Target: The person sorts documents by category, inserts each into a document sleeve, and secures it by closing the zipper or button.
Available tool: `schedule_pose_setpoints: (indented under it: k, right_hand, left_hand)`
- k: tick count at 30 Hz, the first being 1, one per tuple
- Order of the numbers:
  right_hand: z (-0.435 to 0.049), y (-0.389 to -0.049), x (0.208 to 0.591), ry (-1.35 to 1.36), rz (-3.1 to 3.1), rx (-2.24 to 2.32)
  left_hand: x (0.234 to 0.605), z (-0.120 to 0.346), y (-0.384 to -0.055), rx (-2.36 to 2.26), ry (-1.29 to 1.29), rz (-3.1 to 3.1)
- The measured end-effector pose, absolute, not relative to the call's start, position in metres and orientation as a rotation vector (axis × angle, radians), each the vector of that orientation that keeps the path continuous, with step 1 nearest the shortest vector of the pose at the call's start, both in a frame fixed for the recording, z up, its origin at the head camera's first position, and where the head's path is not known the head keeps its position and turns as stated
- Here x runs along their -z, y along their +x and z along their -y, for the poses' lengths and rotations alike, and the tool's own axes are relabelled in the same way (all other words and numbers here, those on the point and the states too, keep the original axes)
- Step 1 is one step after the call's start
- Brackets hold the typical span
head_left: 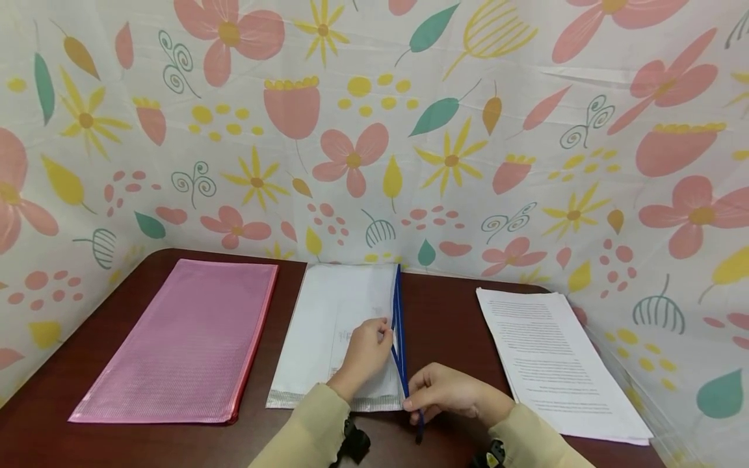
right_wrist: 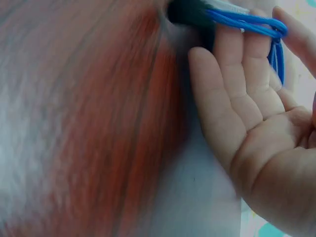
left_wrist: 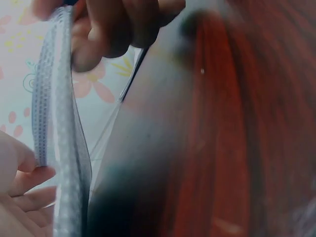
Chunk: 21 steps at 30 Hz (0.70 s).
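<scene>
A white zipper pouch [head_left: 333,305] with blue zipper edging lies in the middle of the table, papers showing faintly through it. Its right side gapes between the two blue edges [head_left: 400,325]. My left hand [head_left: 367,348] rests over that side, with curled fingers pinching the upper edge. At the near right corner my right hand [head_left: 447,393] pinches the pouch between thumb and forefinger. A blue cord [right_wrist: 247,22] loops by the right fingers in the right wrist view. The pouch's mesh edge [left_wrist: 64,123] stands raised in the left wrist view.
To the left lies a pink mesh zipper pouch [head_left: 181,344] with a red edge. A stack of printed papers [head_left: 550,357] sits at the right, close to the right forearm. A floral cloth [head_left: 363,130] hangs behind the dark brown table [head_left: 450,318].
</scene>
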State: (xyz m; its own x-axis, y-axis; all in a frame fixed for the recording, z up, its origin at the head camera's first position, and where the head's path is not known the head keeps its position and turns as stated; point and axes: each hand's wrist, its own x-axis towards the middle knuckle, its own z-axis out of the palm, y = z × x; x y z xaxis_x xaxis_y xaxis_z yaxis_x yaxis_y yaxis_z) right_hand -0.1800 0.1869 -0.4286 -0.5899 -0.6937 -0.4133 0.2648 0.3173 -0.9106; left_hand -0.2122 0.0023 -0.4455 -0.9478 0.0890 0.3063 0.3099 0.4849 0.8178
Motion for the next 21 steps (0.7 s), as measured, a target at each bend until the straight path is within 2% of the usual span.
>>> schedule_pose_setpoints:
  k: [4, 12, 21]
  right_hand:
    - [-0.191, -0.18, 0.428, -0.402, -1.785, 1.354]
    - [-0.2, -0.18, 0.427, -0.48, -1.89, 1.238]
    - [-0.199, -0.175, 0.432, -0.45, -1.988, 1.253]
  left_hand:
    - [0.445, 0.0, -0.211, 1.433, -0.386, 2.679]
    - [0.436, 0.005, -0.204, 0.927, -0.834, 3.118]
    - [0.436, 0.006, -0.198, 0.692, -0.924, 3.261]
